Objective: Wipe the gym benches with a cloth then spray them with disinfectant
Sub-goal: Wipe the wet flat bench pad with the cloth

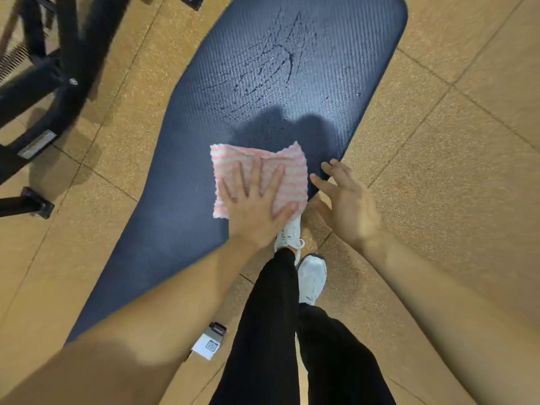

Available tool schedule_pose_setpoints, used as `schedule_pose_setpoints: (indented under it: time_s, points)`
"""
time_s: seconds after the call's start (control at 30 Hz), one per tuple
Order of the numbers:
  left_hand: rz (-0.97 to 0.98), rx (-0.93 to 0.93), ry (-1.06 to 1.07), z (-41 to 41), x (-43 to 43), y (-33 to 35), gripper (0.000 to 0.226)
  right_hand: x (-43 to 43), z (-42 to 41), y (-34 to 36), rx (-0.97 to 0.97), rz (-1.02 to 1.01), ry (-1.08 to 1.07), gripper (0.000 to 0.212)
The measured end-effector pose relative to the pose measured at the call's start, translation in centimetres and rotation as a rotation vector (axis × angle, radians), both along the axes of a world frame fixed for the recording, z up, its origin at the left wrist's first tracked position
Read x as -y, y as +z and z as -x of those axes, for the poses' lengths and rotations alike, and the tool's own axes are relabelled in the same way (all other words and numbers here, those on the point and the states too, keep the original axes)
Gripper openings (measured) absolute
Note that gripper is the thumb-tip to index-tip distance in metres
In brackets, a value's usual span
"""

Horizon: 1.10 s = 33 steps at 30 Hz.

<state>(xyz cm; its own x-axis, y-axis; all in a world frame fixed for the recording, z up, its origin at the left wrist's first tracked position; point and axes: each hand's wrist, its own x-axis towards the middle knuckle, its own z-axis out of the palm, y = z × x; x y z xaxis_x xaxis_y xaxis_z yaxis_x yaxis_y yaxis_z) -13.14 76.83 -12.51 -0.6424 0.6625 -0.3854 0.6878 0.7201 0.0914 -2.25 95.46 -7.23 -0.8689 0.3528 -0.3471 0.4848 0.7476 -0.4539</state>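
**Desk:** What are the hands doing?

**Photographer:** The left hand [257, 210] lies flat, fingers straight and spread, pressing a pink-and-white striped cloth [289, 168] onto the bench pad [181, 176]. The right hand [347, 200] holds nothing. Its fingers are loosely extended at the pad's right edge, just beside the cloth. Whether the fingertips touch the pad, I cannot tell.

**Desk:** The cloth itself?

**Photographer:** Roughly square, with a nubby weave and wavy edges, slightly rumpled under the palm. It sits against the pad's right edge, about midway along the visible length.

**Desk:** And the bench?

**Photographer:** A long, dark navy cushion with a fine ribbed texture and rounded corners, tapering toward the near end. Beyond the cloth, wet streaks [271, 62] and small beads glisten across the far end.

**Desk:** Surroundings?

**Photographer:** Speckled tan floor tiles [453, 141] with thin dark seams. A black metal frame [58, 68] stands at upper left, blurred. The person's black trousers [271, 317] and white trainers [312, 276] are beside the bench. A small white tag [209, 343] with a printed code sits by the pad's near edge.
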Motion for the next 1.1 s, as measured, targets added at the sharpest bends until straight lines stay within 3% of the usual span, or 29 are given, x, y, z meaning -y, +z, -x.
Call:
schedule_pose_setpoints:
  time_s: [0.13,0.33,0.53,0.63,0.87,1.03,1.1]
  points:
    - [-0.009,0.019,-0.029,5.3,-1.3,0.3,0.081,-0.8,-0.5,-0.3,-0.006,0.111,-0.023,0.041]
    - [-0.016,0.010,0.160,15.3,-5.5,1.2,0.082,-1.8,0.4,0.5,-0.001,0.183,-0.100,0.046]
    - [0.020,-0.043,0.272,15.0,-7.3,0.9,0.082,-4.4,2.5,1.7,-0.024,0.294,-0.280,0.044]
    - [0.036,-0.009,0.150,12.1,-7.4,0.8,0.085,-7.0,4.1,1.3,-0.067,0.193,-0.266,0.048]
    - [-0.040,0.009,-0.206,2.6,-7.9,0.2,0.086,-12.5,7.3,-0.9,0.008,-0.028,-0.225,0.082]
    - [-0.118,-0.001,-0.311,6.0,-7.7,0.1,0.076,-12.7,7.1,-1.8,0.046,-0.081,-0.151,0.082]
    - [-0.076,-0.035,-0.234,9.8,-7.7,0.0,0.076,-12.8,6.9,-1.8,0.028,-0.065,-0.154,0.082]
